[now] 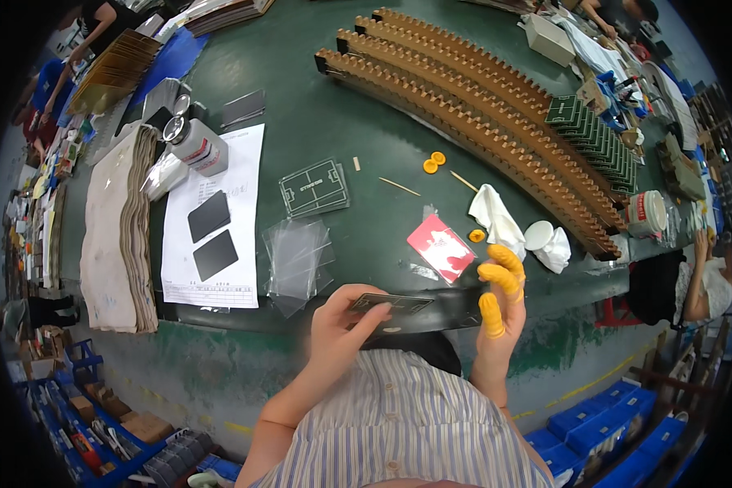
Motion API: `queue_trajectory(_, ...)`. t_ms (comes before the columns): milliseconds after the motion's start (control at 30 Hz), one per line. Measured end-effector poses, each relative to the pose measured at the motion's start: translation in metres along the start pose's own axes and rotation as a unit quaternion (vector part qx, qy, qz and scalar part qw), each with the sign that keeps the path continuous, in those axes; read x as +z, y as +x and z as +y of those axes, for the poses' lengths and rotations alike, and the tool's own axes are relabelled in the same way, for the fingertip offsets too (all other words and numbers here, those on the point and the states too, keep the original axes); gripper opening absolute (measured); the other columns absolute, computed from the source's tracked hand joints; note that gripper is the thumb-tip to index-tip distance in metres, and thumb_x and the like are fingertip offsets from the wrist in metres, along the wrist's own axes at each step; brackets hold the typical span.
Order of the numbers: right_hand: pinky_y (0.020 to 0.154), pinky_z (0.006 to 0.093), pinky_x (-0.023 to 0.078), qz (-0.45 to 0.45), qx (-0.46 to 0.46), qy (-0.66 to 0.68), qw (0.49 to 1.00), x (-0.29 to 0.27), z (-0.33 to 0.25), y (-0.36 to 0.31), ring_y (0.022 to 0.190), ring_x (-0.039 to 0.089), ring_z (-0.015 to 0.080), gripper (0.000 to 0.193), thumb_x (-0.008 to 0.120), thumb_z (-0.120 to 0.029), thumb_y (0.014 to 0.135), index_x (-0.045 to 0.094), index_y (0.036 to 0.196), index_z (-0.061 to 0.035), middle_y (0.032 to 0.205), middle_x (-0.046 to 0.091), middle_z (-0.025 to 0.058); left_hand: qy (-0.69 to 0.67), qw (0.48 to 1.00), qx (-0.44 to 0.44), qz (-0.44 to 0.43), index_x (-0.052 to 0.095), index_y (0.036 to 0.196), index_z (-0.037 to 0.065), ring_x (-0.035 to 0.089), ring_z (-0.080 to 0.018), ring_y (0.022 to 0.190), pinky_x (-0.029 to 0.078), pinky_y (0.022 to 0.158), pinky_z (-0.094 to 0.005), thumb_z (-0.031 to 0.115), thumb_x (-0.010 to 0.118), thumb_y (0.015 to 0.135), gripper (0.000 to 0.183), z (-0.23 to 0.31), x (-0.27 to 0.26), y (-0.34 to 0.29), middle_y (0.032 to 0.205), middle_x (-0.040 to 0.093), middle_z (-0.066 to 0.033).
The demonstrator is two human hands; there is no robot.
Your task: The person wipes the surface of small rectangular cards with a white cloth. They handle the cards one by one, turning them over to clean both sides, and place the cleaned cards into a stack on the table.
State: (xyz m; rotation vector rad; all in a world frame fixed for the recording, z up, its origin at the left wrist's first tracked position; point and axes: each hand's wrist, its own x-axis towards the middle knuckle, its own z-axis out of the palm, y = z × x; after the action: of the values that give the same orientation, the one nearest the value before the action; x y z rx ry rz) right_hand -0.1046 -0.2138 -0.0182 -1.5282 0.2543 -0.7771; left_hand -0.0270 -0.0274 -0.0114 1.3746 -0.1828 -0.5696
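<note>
Near the table edge, my left hand (339, 324) pinches a dark card with pale line markings (407, 303) between thumb and fingers. To its right, my right hand (498, 325) is raised with its fingers apart and nothing in them; yellow finger cots (504, 281) cover some of its fingertips. In front of my right hand lie a red and white packet (441, 246), a loose yellow finger cot (477, 235) and a crumpled white cloth (498, 218). Left of them are clear plastic sleeves (295, 262) and a stack of similar lined cards (314, 189).
Long wooden toothed racks (455, 93) cross the far right, with several green cards (595, 142) standing in them. A white tub (647, 213) stands beside them. At left are a metal-capped bottle (199, 148), a paper sheet (240, 187) with dark cards (214, 254), and stacked brown sheets (115, 236).
</note>
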Motion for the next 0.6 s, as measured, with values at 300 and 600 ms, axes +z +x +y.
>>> queue_trajectory(300, 0.08, 0.0338, 0.044, -0.09, -0.113, -0.119, 0.982, 0.016, -0.016, -0.02, 0.093, 0.053, 0.0257, 0.034, 0.074, -0.003, 0.069, 0.062, 0.101, -0.0061, 0.102, 0.062, 0.0096, 0.002, 0.994, 0.102, -0.023, 0.061, 0.09, -0.002, 0.064, -0.0257, 0.096, 0.052, 0.086, -0.0327, -0.013, 0.058, 0.082, 0.014, 0.0, -0.002, -0.003, 0.096, 0.064, -0.0151)
queue_trajectory(600, 0.079, 0.0336, 0.045, -0.13, -0.142, -0.134, 0.972, 0.031, -0.016, -0.024, 0.09, 0.054, 0.0256, 0.029, 0.075, -0.003, 0.069, 0.067, 0.096, -0.0075, 0.102, 0.061, 0.0076, 0.024, 0.99, 0.13, -0.042, 0.066, 0.093, -0.001, 0.063, -0.0224, 0.1, 0.05, 0.087, -0.0313, -0.008, 0.06, 0.082, 0.014, -0.005, -0.004, -0.001, 0.101, 0.066, -0.0126)
